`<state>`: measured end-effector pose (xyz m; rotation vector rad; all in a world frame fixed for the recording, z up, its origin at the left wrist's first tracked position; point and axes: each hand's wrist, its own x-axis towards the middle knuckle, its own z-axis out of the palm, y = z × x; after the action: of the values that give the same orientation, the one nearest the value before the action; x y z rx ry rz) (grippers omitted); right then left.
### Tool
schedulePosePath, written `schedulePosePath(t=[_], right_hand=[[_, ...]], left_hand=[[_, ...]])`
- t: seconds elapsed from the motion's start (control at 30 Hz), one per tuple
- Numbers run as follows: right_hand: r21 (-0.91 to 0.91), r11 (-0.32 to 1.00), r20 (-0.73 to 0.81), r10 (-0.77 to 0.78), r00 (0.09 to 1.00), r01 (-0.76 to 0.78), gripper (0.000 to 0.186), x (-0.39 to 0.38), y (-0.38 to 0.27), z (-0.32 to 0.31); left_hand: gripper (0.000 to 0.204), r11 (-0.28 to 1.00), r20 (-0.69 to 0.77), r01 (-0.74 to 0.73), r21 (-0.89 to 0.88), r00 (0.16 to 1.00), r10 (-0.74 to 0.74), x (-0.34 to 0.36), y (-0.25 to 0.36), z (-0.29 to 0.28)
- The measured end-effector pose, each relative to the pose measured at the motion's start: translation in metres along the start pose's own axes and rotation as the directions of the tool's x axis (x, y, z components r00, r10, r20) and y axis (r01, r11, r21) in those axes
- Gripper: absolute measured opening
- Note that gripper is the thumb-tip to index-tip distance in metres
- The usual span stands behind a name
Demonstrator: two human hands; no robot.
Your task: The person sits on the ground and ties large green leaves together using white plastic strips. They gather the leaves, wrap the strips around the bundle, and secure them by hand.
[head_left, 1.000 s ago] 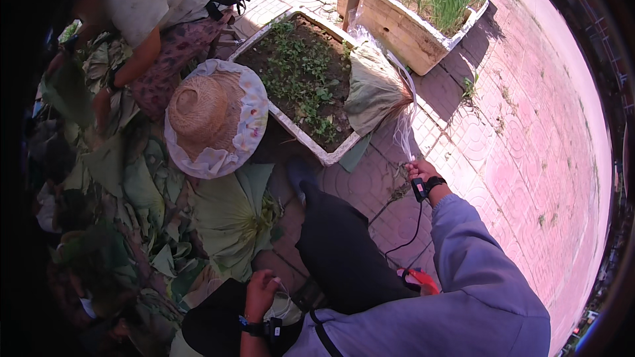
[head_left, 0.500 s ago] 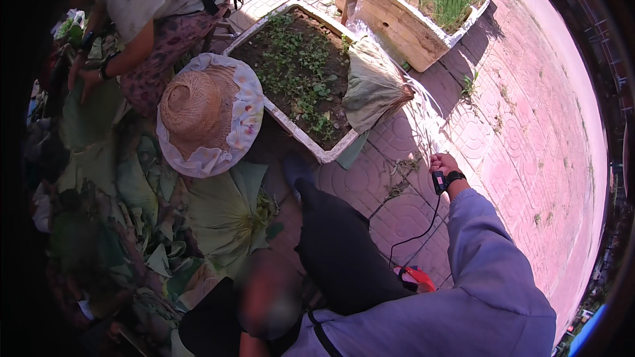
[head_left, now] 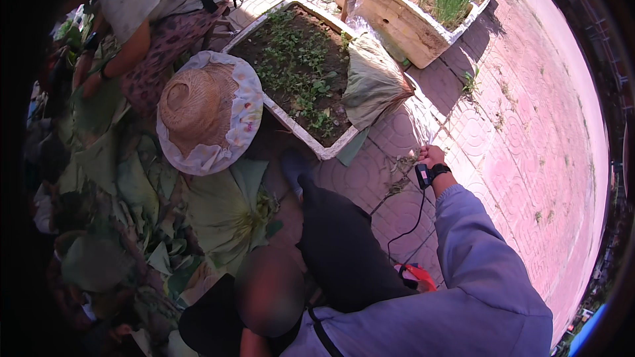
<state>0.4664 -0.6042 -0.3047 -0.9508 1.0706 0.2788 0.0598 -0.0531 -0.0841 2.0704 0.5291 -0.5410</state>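
Observation:
On the right, my right hand (head_left: 432, 155) is closed on a bunch of pale, shiny string (head_left: 424, 118) that runs from its fingers up towards a dried leaf. A black wrist strap with a small black box and cable sits behind that hand. The folded grey-green dried leaf (head_left: 376, 82) lies against the right rim of the planting box, its brown gathered end near the string. At the lower edge, a short piece of bare arm (head_left: 254, 344) runs into a blurred patch. My left hand's fingers cannot be made out there.
A white-rimmed soil box (head_left: 311, 133) holds low green plants. Behind it stands a deeper planter (head_left: 397, 23) with tall shoots. Large dried leaves (head_left: 225, 208) cover the left ground. A person in a straw hat (head_left: 192, 106) handles leaves at upper left. A red item (head_left: 419, 276) is beside my leg.
My right hand has moved a little left and upward, and the pale string now hangs in a narrower bunch. At upper left, the other person's hands have shifted slightly over the leaves.

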Motion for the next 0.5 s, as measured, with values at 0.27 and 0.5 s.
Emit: schedulePosePath(t=[0.27,0.5], right_hand=[[-0.37,0.898,0.256,0.346,0.903,-0.239,0.015,-0.047,0.148,0.1],[-0.368,0.867,0.229,0.435,0.871,-0.337,0.014,-0.037,0.198,0.124]], left_hand=[[0.03,0.998,-0.037,0.01,0.062,0.999,-0.008,-0.008,0.002,0.0],[0.03,0.998,-0.018,-0.008,0.064,1.0,0.009,-0.004,0.008,-0.007]])
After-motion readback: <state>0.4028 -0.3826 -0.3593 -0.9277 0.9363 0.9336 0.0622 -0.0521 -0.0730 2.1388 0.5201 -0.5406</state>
